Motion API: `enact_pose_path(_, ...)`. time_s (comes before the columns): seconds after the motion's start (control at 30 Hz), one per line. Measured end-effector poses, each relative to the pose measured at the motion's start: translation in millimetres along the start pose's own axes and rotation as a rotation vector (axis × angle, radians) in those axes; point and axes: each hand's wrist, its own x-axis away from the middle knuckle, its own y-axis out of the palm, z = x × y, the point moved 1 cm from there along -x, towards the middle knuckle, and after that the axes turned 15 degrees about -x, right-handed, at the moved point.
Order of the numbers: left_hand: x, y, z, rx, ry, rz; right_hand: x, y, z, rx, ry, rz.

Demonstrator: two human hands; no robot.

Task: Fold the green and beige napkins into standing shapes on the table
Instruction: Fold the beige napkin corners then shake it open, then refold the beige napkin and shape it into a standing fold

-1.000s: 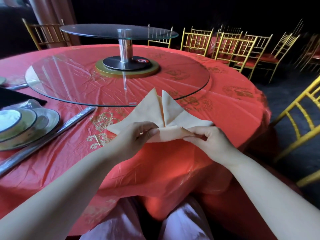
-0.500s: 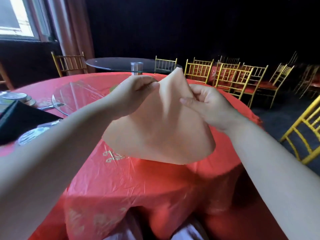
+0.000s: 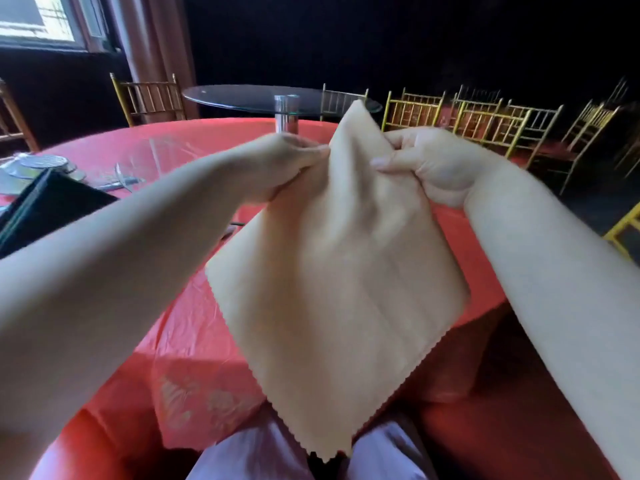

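The beige napkin hangs in the air in front of me as a diamond, its top corner pointing up and its pinked bottom corner down over my lap. My left hand pinches the cloth near the top on the left. My right hand grips it near the top on the right, thumb curled over the fabric. The napkin hangs off the near side of the round table in its red cloth. No green napkin is in view.
A glass turntable on a metal post stands at the table's middle. Stacked plates and a dark folder lie at the left. Gold chairs line the far right; one stands close at the right edge.
The napkin lay folded on the table a second ago; both hands lifted it and it has opened out into a hanging diamond, now reaching lower over my lap.
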Motion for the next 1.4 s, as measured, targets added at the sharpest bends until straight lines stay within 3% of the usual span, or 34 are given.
enact_pose_path(0.2, -43, 53, -99, -0.242, -0.339, -0.027, -46, -23, 121, 0.069, 0.412, 0.065)
enact_pose_path(0.5, -78, 70, -133, -0.499, -0.353, 0.039, -50, -52, 151, 0.395, 0.443, 0.284)
enact_pose_path(0.8, -75, 80, -139, -0.676, -0.123, 0.137, -38, -51, 159, 0.422, 0.292, 0.38)
enact_pose_path(0.97, -66, 88, -155, -0.926, -0.013, 0.218, -41, -45, 165, 0.623, 0.301, 0.406)
enact_pose_path(1.07, -59, 91, -147, -1.052, 0.168, 0.284, -42, -41, 162, 0.8, 0.336, 0.398)
enact_pose_path(1.13, -58, 93, -146, -1.101, 0.246, 0.207, -42, -36, 160, 0.958, 0.345, 0.396)
enact_pose_path(1.23, -63, 96, -151, -1.152, 0.19, -0.033, -40, -21, 161, 1.16, 0.273, 0.414)
enact_pose_path(1.3, -66, 97, -152, -1.182, 0.143, -0.174, -40, -6, 165, 1.134, 0.198, 0.341)
enact_pose_path(1.4, -69, 98, -152, -1.228, 0.115, -0.259, -44, 13, 174, 1.063, 0.202, 0.148)
